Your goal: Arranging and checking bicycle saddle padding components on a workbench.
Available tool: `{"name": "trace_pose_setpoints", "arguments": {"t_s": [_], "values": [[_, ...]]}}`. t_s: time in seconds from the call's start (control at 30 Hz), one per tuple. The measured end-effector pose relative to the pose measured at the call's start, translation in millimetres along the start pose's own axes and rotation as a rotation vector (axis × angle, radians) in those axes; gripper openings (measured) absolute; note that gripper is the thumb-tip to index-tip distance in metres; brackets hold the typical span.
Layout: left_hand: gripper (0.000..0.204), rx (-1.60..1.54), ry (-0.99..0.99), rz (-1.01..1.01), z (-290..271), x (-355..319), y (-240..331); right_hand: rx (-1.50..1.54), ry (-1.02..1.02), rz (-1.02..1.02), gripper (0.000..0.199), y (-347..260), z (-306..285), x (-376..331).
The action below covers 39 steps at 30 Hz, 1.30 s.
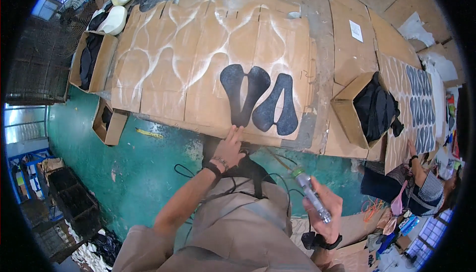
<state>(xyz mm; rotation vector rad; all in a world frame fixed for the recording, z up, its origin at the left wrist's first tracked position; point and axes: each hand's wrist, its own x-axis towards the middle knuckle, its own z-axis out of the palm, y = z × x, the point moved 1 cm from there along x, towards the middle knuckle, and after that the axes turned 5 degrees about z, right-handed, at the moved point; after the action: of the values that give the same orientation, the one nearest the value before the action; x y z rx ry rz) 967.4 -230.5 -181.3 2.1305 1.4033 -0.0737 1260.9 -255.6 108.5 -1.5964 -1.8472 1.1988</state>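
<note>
My left hand (pixel 229 149) lies flat, fingers spread, on the cardboard (pixel 198 68) edge. Just beyond it sit two black, grainy, saddle-shaped pieces (pixel 260 101) among white sprayed outlines. My right hand (pixel 325 212) grips a metal spray gun (pixel 311 194).

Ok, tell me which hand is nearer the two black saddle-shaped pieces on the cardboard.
Left. The left hand rests at the cardboard's edge just below the black saddle-shaped pieces; the right hand is farther back, holding a spray gun.

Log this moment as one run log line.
left hand: on cardboard sheet edge | right hand: holds spray gun | two black pads on cardboard
</note>
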Motion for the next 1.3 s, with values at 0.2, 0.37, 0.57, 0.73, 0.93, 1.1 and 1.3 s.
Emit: {"name": "trace_pose_setpoints", "arguments": {"t_s": [0.2,0.37,0.57,0.73,0.93,1.1,1.3], "values": [[0.047,-0.058,0.001,-0.005,-0.8,-4.4,1.5,-0.024,0.041,-0.012,0.07,-9.7,6.2,-6.7],[0.043,-0.006,-0.014,0.017,-2.0,-9.1,3.2,-0.092,-0.05,0.05,0.063,-21.8,14.9,-23.8],[0.035,0.095,0.027,0.106,17.8,-37.1,4.3,-0.096,0.022,0.06,0.06,-41.0,37.4,-39.5],[0.031,-0.208,0.169,-0.163,14.1,-51.3,-23.9,-0.081,0.22,0.173,0.055,-61.7,62.5,-56.1],[0.03,-0.143,0.47,-0.5,-14.3,-48.6,-122.0,-0.121,0.12,0.159,0.055,-79.8,79.4,-75.9],[0.051,-0.155,0.251,-0.568,-2.9,-42.9,-185.4,-0.118,0.229,0.192,0.055,-93.2,104.5,-86.5],[0.066,-0.209,0.126,-0.515,-2.3,-35.8,-201.2,-0.137,0.154,0.238,0.052,-93.5,113.3,-98.1]]}}
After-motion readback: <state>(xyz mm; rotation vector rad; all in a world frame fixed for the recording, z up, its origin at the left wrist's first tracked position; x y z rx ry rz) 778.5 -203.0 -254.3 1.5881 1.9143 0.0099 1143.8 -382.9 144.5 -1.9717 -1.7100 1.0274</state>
